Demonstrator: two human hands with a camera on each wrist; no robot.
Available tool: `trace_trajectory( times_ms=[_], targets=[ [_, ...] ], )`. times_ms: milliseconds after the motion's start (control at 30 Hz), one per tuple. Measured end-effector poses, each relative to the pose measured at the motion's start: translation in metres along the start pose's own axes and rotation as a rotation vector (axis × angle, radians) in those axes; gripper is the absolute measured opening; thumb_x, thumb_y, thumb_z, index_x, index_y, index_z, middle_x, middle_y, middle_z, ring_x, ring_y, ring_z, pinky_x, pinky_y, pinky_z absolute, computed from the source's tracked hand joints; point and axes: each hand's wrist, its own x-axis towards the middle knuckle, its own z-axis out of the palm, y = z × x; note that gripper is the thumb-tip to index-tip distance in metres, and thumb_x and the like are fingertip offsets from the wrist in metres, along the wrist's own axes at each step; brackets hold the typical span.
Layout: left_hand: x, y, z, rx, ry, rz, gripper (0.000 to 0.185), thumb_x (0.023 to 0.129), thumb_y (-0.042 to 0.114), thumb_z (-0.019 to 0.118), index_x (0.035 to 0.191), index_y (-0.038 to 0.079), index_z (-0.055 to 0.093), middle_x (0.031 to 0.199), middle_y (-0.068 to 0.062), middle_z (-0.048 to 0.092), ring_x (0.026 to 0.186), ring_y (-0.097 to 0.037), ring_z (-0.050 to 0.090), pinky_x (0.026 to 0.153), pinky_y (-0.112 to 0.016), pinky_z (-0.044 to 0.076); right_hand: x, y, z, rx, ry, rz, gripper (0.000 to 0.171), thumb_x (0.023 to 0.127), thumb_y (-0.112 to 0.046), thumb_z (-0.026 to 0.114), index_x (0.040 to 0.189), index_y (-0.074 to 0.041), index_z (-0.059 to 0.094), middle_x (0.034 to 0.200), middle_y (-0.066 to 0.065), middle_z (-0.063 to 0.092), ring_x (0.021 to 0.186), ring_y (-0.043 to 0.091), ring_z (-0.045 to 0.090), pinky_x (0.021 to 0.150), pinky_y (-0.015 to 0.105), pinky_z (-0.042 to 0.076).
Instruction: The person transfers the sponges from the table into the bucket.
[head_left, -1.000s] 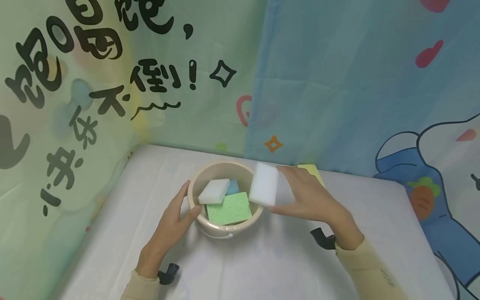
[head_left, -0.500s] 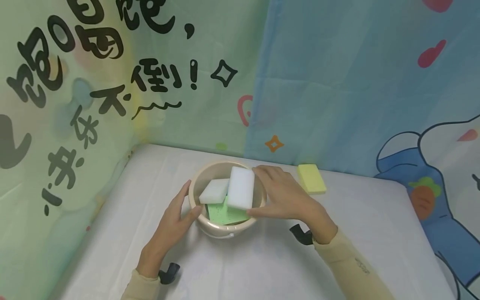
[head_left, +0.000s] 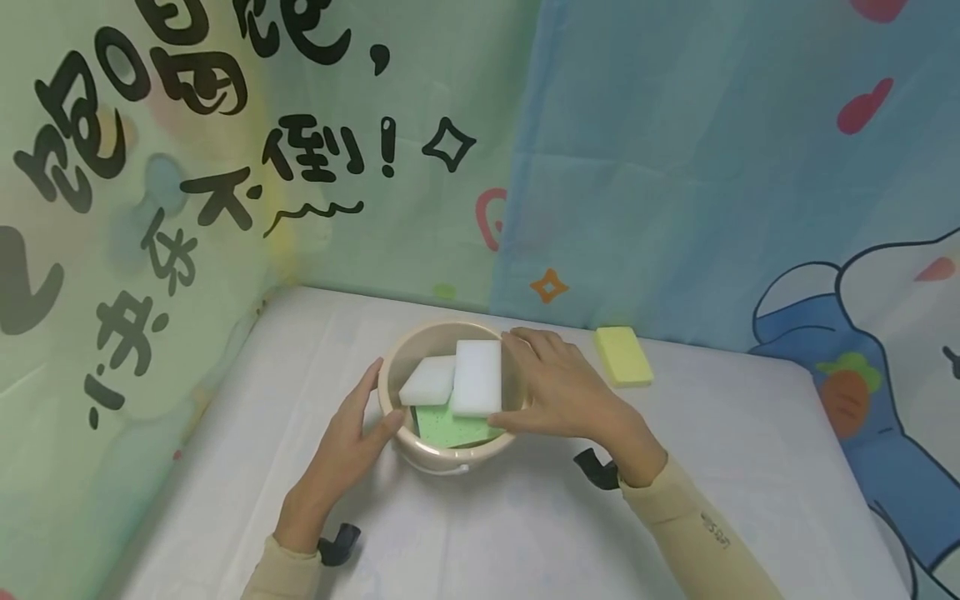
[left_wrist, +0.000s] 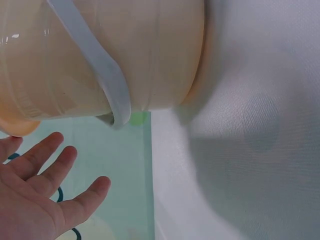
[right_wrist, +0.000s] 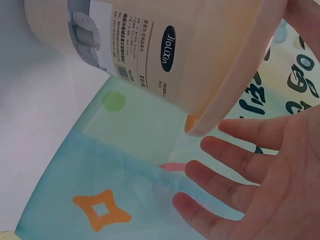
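A cream bucket (head_left: 420, 454) stands on the table with sponges inside. Two white blocks, the left white sponge (head_left: 427, 381) and the right white sponge (head_left: 477, 377), lie above a green sponge (head_left: 450, 427). My left hand (head_left: 341, 442) rests at the bucket's left side, its fingers spread and fairly straight in the left wrist view. At the right rim is my right hand (head_left: 566, 387), thumb near the right white sponge's lower corner. The right wrist view shows its fingers (right_wrist: 235, 155) extended beside the rim, with no sponge visible among them.
A yellow sponge (head_left: 624, 357) lies on the white-covered table (head_left: 540, 525) behind the right hand. Printed cloth (head_left: 675, 167) hangs along the back and left. The bucket's pale handle (left_wrist: 107, 70) hangs down its side. Dark wrist mounts (head_left: 341, 544) stick out at both wrists.
My right hand has carried the right white sponge leftward into the bucket, where it now sits over the green sponge. A blue sponge seen earlier is now covered. The left hand has stayed put.
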Motion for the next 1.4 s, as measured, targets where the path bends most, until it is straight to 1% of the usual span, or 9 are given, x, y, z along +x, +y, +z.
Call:
trace_trajectory(
  times_ms=[100,300,433,567,867,967,1100,1200,1400],
  targets=[
    [0.0,0.001,0.0,0.006,-0.001,-0.01,0.075,0.1,0.044,0.058,0.161,0.021,0.022,0.154,-0.008,0.042,0.146,-0.028,0.029,0.114,-0.062,0.023,-0.001,0.0,-0.001,0.011,-0.008,0.014,0.102,0.079,-0.066,0.072,0.152,-0.003,0.039,0.151,0.02,0.039,0.134,0.04,0.039,0.103,0.061,0.038],
    [0.0,0.001,0.001,0.01,0.0,-0.013,0.075,0.1,0.045,0.058,0.161,0.021,0.022,0.153,-0.008,0.042,0.146,-0.028,0.029,0.114,-0.062,0.023,-0.005,0.004,-0.004,0.046,0.029,0.04,0.1,0.078,-0.067,0.073,0.151,-0.006,0.042,0.151,0.017,0.04,0.136,0.039,0.037,0.106,0.061,0.036],
    [-0.001,0.002,0.001,0.005,-0.001,-0.013,0.075,0.1,0.042,0.059,0.161,0.021,0.022,0.154,-0.007,0.042,0.146,-0.028,0.029,0.114,-0.062,0.023,-0.009,0.01,-0.006,0.089,0.027,0.099,0.103,0.077,-0.072,0.071,0.152,-0.007,0.04,0.152,0.015,0.038,0.139,0.038,0.034,0.108,0.062,0.032],
    [-0.001,0.002,0.001,0.002,-0.002,-0.017,0.075,0.1,0.043,0.06,0.161,0.021,0.022,0.154,-0.007,0.041,0.146,-0.028,0.029,0.114,-0.062,0.022,-0.016,0.018,-0.009,0.134,0.035,0.146,0.104,0.077,-0.071,0.071,0.153,-0.007,0.039,0.152,0.015,0.039,0.139,0.037,0.034,0.11,0.061,0.03],
    [-0.001,0.003,0.0,-0.008,-0.007,-0.01,0.075,0.1,0.043,0.059,0.161,0.021,0.021,0.153,-0.007,0.042,0.146,-0.028,0.028,0.114,-0.064,0.022,-0.031,0.051,-0.006,0.189,0.093,0.236,0.092,0.088,-0.062,0.067,0.152,-0.003,0.038,0.151,0.018,0.041,0.138,0.039,0.035,0.107,0.061,0.033],
    [-0.002,0.003,0.0,-0.009,-0.005,-0.011,0.075,0.1,0.042,0.059,0.161,0.021,0.021,0.153,-0.007,0.042,0.146,-0.029,0.028,0.114,-0.064,0.022,-0.036,0.065,-0.005,0.208,0.109,0.268,0.088,0.09,-0.058,0.067,0.151,-0.002,0.038,0.151,0.019,0.04,0.138,0.041,0.035,0.107,0.062,0.032],
    [-0.002,0.003,0.0,-0.015,-0.004,-0.011,0.075,0.1,0.043,0.06,0.161,0.021,0.021,0.153,-0.006,0.043,0.146,-0.027,0.028,0.114,-0.063,0.022,-0.042,0.082,-0.002,0.227,0.119,0.336,0.086,0.092,-0.055,0.066,0.151,0.001,0.037,0.151,0.024,0.039,0.137,0.046,0.034,0.107,0.066,0.03],
    [-0.001,0.002,0.0,-0.021,-0.004,-0.011,0.075,0.1,0.043,0.06,0.161,0.021,0.022,0.152,-0.006,0.043,0.146,-0.027,0.028,0.115,-0.062,0.022,-0.047,0.094,0.001,0.217,0.123,0.378,0.085,0.093,-0.054,0.065,0.15,0.004,0.037,0.149,0.028,0.039,0.135,0.05,0.035,0.105,0.068,0.03],
    [-0.002,0.002,0.0,-0.018,-0.004,-0.009,0.075,0.1,0.042,0.06,0.161,0.021,0.021,0.152,-0.006,0.043,0.146,-0.028,0.028,0.115,-0.063,0.021,-0.054,0.111,0.01,0.184,0.136,0.418,0.084,0.094,-0.049,0.065,0.147,0.01,0.037,0.145,0.035,0.04,0.131,0.054,0.035,0.101,0.071,0.03]
  ],
)
